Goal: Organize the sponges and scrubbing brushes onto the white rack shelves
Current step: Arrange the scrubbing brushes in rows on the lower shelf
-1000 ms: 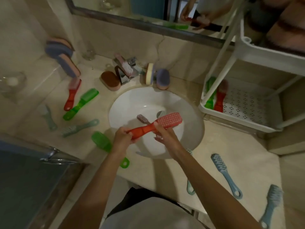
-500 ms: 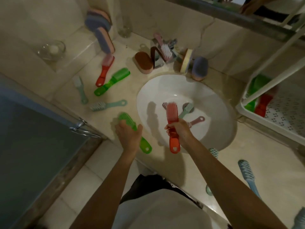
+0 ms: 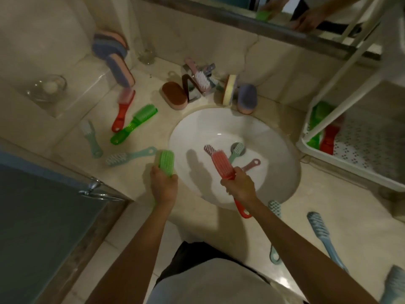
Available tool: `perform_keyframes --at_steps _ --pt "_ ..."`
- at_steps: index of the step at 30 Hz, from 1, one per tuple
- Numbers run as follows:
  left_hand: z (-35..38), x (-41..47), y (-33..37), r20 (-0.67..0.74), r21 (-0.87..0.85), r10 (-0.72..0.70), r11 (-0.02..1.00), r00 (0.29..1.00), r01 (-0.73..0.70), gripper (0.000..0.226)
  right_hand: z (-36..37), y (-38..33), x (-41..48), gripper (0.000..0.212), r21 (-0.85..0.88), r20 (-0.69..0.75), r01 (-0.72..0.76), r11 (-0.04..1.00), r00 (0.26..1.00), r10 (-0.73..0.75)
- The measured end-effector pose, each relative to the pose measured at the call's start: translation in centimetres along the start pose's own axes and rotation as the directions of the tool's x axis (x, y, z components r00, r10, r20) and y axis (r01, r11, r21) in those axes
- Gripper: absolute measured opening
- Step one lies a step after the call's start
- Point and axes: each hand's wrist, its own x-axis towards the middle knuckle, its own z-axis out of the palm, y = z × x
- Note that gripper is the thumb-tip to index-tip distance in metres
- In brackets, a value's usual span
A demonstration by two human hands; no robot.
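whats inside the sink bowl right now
A mint brush and a dusty-pink brush lie in the sink. The red brush in the right hand covers the pink one's middle.

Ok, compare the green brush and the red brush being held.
The green brush is held over the counter; the red brush is over the sink. The red brush's looped handle pokes out below the right hand; the left hand hides the green brush's. Both heads point away.
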Motion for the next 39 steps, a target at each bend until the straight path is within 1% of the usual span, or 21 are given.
perform_keyframes --at_steps 2,4,6,9,12,13,16,17,18,20,21,22,24,26,28,29,30,32,33,36,39 --pt "0.0 -0.3 1.8 0.035 -0.105 0.085 0.991 0.996 -0.081 0.046 -1.3 0.5 -0.1 0.034 -0.078 -0.159 0.026 0.997 0.987 -0.039" --pt "0.4 -1.2 4.2 0.135 -0.214 0.177 0.966 0.975 -0.146 0.038 -2.7 1.2 -0.3 0.037 -0.046 -0.276 0.055 0.997 0.959 -0.065" --pt "1.1 -2.6 6.8 0.265 -0.312 0.293 0.928 0.919 -0.206 0.033 -4.3 1.9 -0.8 0.036 0.023 -0.374 0.082 0.996 0.925 -0.067" --pt "3.1 -5.0 10.5 0.415 -0.356 0.442 0.883 0.795 -0.305 0.031 -7.0 3.8 -1.8 0.027 0.104 -0.514 0.091 0.99 0.858 -0.025" --pt "5.8 -7.8 13.9 0.54 -0.362 0.519 0.854 0.662 -0.375 0.032 -10.0 6.4 -3.1 0.032 0.217 -0.594 0.049 0.975 0.799 0.092" --pt "6.7 -8.9 14.9 0.579 -0.352 0.542 0.84 0.609 -0.413 0.037 -11.0 7.3 -3.6 0.033 0.258 -0.615 0.045 0.965 0.778 0.128" --pt "9.4 -12.8 18.2 0.698 -0.35 0.59 0.776 0.406 -0.525 0.056 -14.2 9.7 -4.9 0.038 0.355 -0.682 0.029 0.934 0.692 0.237" --pt "10.3 -14.0 19.3 0.723 -0.351 0.595 0.754 0.351 -0.555 0.061 -15.4 10.4 -5.2 0.04 0.371 -0.697 0.019 0.928 0.667 0.265" --pt "11.3 -15.2 20.5 0.744 -0.344 0.592 0.738 0.311 -0.581 0.065 -16.6 11.1 -5.3 0.042 0.38 -0.703 0.008 0.925 0.652 0.284" --pt "13.6 -17.1 23.2 0.783 -0.323 0.56 0.736 0.269 -0.595 0.076 -18.9 12.3 -5.2 0.045 0.37 -0.693 -0.034 0.928 0.655 0.301" --pt "14.7 -17.9 24.5 0.799 -0.32 0.54 0.754 0.263 -0.574 0.079 -20.0 12.8 -5.0 0.045 0.354 -0.687 -0.059 0.933 0.661 0.302" --pt "15.8 -18.5 25.9 0.805 -0.317 0.524 0.776 0.278 -0.546 0.077 -21.0 13.1 -4.7 0.043 0.34 -0.685 -0.075 0.937 0.663 0.301" --pt "17.8 -19.4 28.3 0.774 -0.286 0.517 0.8 0.364 -0.528 0.065 -22.7 13.6 -3.9 0.041 0.323 -0.689 -0.079 0.943 0.663 0.292" --pt "19.6 -19.9 30.0 0.72 -0.225 0.525 0.795 0.454 -0.563 0.051 -24.2 13.9 -2.9 0.04 0.294 -0.695 -0.076 0.953 0.667 0.267" --pt "21.3 -19.9 31.3 0.697 -0.174 0.523 0.786 0.49 -0.593 0.04 -25.3 14.2 -1.9 0.038 0.272 -0.696 -0.067 0.96 0.676 0.244" --pt "22.2 -19.7 31.8 0.697 -0.154 0.515 0.787 0.499 -0.598 0.042 -25.8 14.3 -1.4 0.036 0.268 -0.701 -0.055 0.962 0.674 0.233" --pt "23.2 -19.5 32.1 0.691 -0.149 0.513 0.79 0.509 -0.595 0.05 -26.3 14.4 -0.8 0.034 0.264 -0.709 -0.042 0.964 0.668 0.223" --pt "24.8 -18.7 32.7 0.654 -0.141 0.514 0.804 0.555 -0.578 0.068 -27.0 14.5 0.1 0.034 0.254 -0.714 -0.036 0.967 0.667 0.212" --pt "25.5 -18.3 32.9 0.635 -0.126 0.514 0.806 0.577 -0.578 0.072 -27.4 14.5 0.5 0.035 0.254 -0.708 -0.039 0.966 0.673 0.213" --pt "27.0 -17.2 33.4 0.603 -0.083 0.51 0.805 0.614 -0.588 0.061 -28.1 14.4 1.6 0.043 0.284 -0.698 -0.02 0.958 0.681 0.221" --pt "27.9 -16.5 33.5 0.598 -0.059 0.523 0.785 0.608 -0.617 0.056 -28.5 14.2 2.2 0.048 0.291 -0.701 -0.007 0.957 0.678 0.218"
